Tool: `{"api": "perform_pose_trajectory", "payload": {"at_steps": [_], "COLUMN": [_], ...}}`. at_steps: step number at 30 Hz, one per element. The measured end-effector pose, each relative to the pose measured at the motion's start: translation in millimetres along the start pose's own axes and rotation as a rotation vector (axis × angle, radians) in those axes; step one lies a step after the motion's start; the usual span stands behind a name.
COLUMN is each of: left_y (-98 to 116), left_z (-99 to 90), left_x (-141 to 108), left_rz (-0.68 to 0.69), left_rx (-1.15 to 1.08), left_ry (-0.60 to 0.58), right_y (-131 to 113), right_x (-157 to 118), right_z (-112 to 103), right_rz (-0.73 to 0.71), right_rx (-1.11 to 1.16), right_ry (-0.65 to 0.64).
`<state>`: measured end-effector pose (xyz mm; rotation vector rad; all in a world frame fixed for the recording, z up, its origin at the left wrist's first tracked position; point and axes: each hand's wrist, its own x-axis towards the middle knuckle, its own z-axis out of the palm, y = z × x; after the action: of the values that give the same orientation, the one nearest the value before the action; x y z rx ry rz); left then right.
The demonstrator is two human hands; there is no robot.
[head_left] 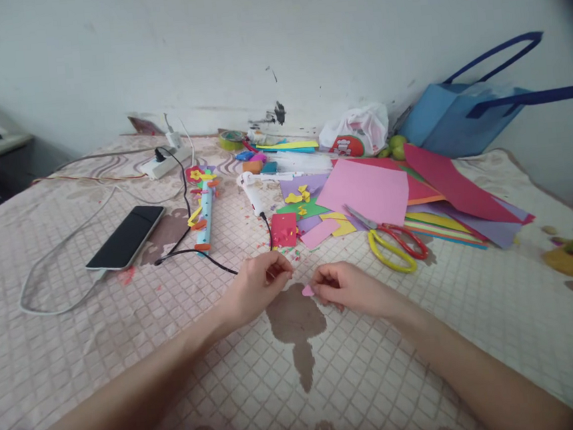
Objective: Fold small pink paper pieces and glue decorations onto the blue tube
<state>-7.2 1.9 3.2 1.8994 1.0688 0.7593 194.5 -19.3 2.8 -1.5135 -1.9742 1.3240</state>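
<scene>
Between the fingertips of my right hand [340, 284] is a small pink paper piece [308, 291], held just above the tablecloth. My left hand [259, 281] is close by on the left, its thumb and forefinger pinched together; whatever may be between them is too small to make out. Beyond both hands lie a red paper piece [284, 228] strewn with tiny scraps and a pink paper strip [319, 233]. A white glue gun [251, 194] with a black cord lies farther back. Scissors [392, 249] with yellow and red handles rest to the right of my right hand.
Coloured paper sheets [364, 188] pile up at the right, near a blue bag [458, 116]. On the left are a phone [126, 237] on a charging cable, a power strip [165, 162] and a light blue decorated strip [205, 215]. A wall stands behind the table.
</scene>
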Motion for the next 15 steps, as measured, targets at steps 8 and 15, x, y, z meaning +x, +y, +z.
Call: {"api": "perform_pose_trajectory", "payload": {"at_steps": [8, 15], "left_y": [-0.4, -3.7], "left_z": [4.7, 18.1], "left_x": [-9.3, -7.3], "left_rz": [0.168, 0.294], "left_rx": [0.197, 0.364], "left_ry": [-0.109, -0.154], "right_y": [-9.4, 0.4], "right_x": [-7.0, -6.3], "right_z": [6.6, -2.8], "right_rz": [-0.081, -0.192], "right_rx": [-0.450, -0.382], "right_ry": [0.139, 0.075]}}
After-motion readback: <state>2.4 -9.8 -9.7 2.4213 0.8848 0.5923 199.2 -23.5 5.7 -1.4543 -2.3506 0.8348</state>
